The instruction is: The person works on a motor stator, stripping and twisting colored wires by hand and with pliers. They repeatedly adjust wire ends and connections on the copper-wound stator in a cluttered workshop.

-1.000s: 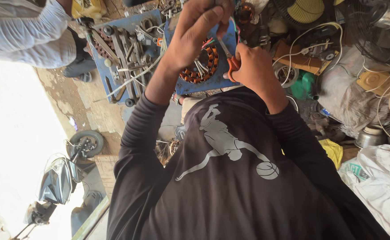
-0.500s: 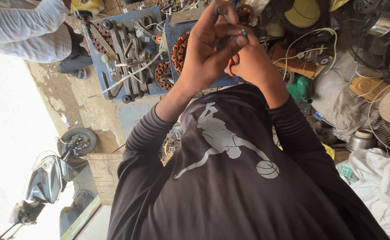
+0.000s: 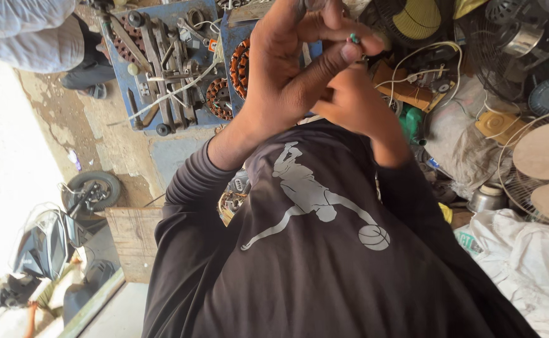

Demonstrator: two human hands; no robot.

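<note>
**Small green-tipped piece pinched between raised hands**

The left hand (image 3: 287, 81) pinches a tiny green-tipped piece (image 3: 354, 39) at its fingertips. Just behind, the right hand (image 3: 349, 103) is curled (grip hidden; cannot tell). Below both, the wound motor stator (image 3: 240, 66) lies; a slackened pinch could probably drop the piece into clutter.

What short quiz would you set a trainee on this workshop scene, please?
1. True or false: the left hand and the right hand are raised close together above the dark shirt.
2. What colour is the tool tray beyond the hands? A red, B blue, C yellow.
3. What is pinched at the left hand's fingertips?

Key: 1 true. 2 B. 3 a small green piece.
</note>
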